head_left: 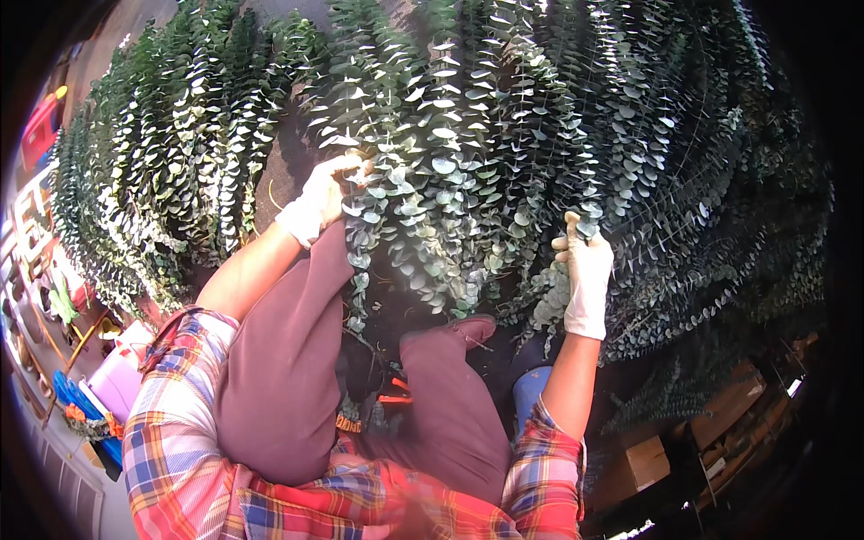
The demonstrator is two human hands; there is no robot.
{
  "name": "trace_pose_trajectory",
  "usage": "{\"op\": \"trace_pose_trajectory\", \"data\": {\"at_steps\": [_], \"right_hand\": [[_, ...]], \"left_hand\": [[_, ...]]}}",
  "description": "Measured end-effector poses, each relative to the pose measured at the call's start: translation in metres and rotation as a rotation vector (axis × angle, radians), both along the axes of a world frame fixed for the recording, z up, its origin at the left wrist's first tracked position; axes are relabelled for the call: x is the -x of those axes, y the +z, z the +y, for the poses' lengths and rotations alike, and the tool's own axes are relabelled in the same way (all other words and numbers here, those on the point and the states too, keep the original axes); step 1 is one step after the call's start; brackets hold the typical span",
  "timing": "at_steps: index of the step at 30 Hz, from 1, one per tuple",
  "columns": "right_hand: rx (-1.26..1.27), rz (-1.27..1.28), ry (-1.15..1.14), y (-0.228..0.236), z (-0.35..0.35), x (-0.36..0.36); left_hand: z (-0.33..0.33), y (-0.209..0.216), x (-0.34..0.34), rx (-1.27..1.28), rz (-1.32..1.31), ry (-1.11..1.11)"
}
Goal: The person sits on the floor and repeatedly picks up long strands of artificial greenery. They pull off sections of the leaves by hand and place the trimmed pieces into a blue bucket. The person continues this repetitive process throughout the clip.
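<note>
Long branches of round-leaved eucalyptus spread across the space in front of me, their grey-green leaves stacked along the stems. My left hand, in a whitish glove, is closed at the left edge of the middle branches; its fingertips are partly lost among leaves. Farther right, my right hand, also gloved, has thumb and fingers pinched on a eucalyptus branch near its leafy lower end. Another thick bank of eucalyptus hangs to the left of my left hand. Leaves hide parts of the held stems.
Between my legs lies an orange-red object resembling tool handles. A blue bucket-like thing is beside my right arm. Cardboard boxes stand at the lower right. At left are a purple container and a red object.
</note>
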State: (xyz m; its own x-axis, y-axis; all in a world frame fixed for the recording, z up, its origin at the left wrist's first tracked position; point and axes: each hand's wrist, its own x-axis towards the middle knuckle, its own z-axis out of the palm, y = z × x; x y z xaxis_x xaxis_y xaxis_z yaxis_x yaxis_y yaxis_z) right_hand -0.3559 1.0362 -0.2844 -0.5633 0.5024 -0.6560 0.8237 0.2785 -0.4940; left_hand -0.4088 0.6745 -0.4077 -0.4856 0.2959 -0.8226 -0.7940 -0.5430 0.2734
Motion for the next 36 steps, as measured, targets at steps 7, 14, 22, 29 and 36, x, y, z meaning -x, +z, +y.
{"op": "trace_pose_trajectory", "data": {"at_steps": [7,14,22,29,36], "right_hand": [[0.732,0.133,0.045,-0.016,-0.065,0.012],[0.363,0.058,0.684,-0.051,-0.15,0.003],[0.11,0.466,-0.251,-0.066,-0.053,0.029],[0.014,0.291,0.18,-0.104,-0.113,0.01],[0.22,0.282,0.278,-0.046,-0.19,0.017]], "left_hand": [[0.003,0.006,0.0,-0.143,-0.039,0.186],[0.029,0.05,0.009,0.056,0.018,0.093],[0.013,0.036,0.01,0.135,0.195,-0.133],[0.033,0.046,0.016,0.219,0.348,-0.362],[0.043,0.054,0.017,0.29,0.302,-0.422]]}}
